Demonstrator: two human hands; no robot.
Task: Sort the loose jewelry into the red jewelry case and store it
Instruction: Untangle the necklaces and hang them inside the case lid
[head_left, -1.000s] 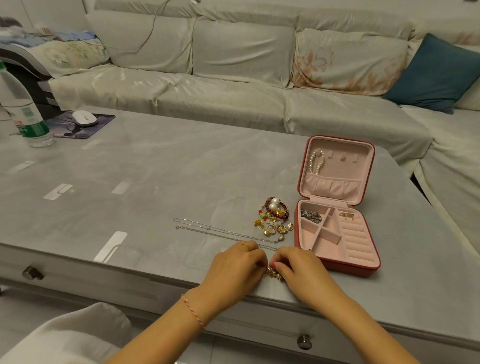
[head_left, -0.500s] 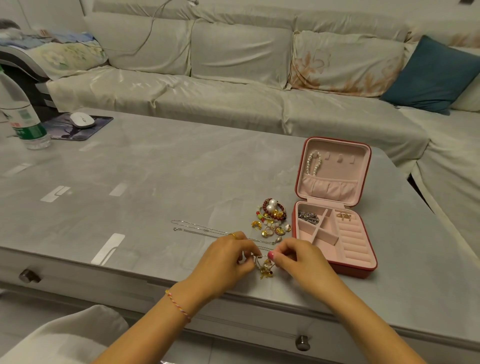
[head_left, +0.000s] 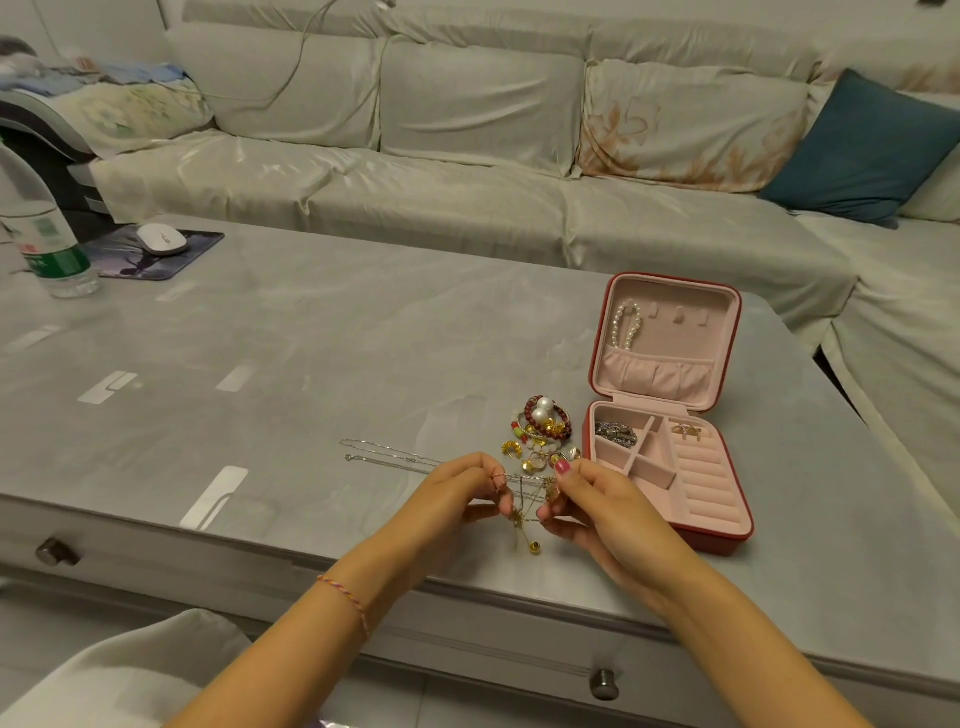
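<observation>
1. I see a grey table (head_left: 322, 353) with a pale sofa (head_left: 467, 156) behind it at 12 o'clock.
2. My left hand (head_left: 457, 493) and right hand (head_left: 597, 504) both pinch a tangled gold chain (head_left: 524, 512) above the table's near edge.
3. The red jewelry case (head_left: 670, 525) lies open at 2 o'clock, loose jewelry (head_left: 540, 431) just beside it.
4. A bottle (head_left: 47, 239) and mouse (head_left: 161, 239) sit at 10 o'clock.

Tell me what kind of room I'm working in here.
Most likely a home living room: a covered sofa with a teal cushion runs behind a grey coffee table, which holds a computer mouse and a water bottle.
</observation>
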